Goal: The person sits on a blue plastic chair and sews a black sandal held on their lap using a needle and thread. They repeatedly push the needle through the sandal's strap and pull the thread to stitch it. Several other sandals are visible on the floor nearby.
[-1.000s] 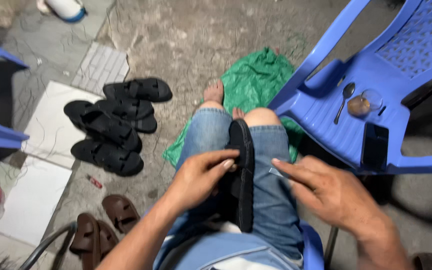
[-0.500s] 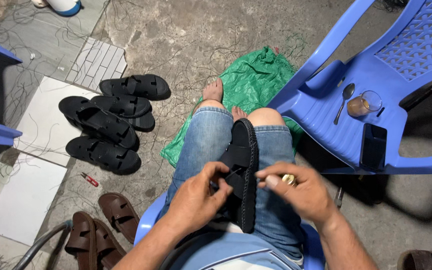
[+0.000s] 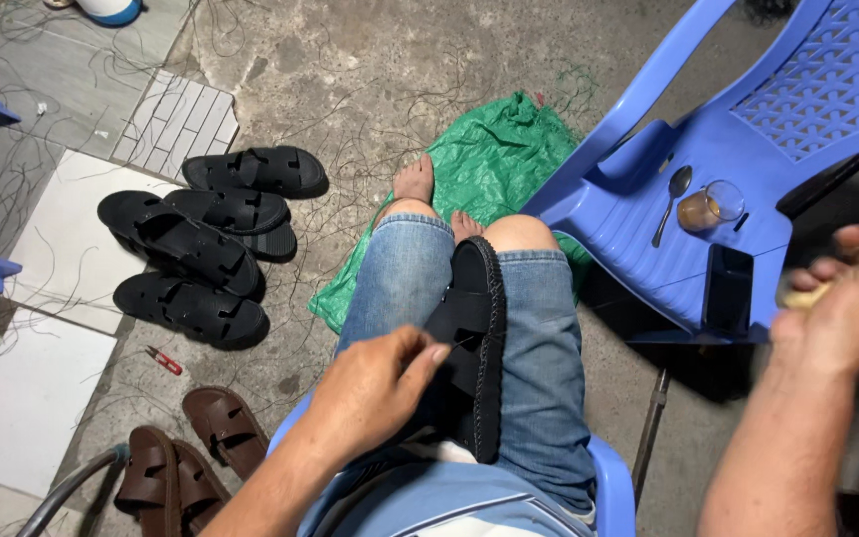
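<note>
Sandal (image 3: 477,338) on your lap, pinched by your left hand (image 3: 375,393); right hand (image 3: 847,303) grips a pale tool beside the blue chair (image 3: 708,149).

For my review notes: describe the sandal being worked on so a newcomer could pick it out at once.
Start at the person's lap, in rolled-up jeans on a blue chair. The black sandal lies lengthwise between the thighs, gripped at its strap by the left hand. Unlike the black sandals heaped on the floor tiles and the brown pair lower left, it is the only one off the ground.
</note>
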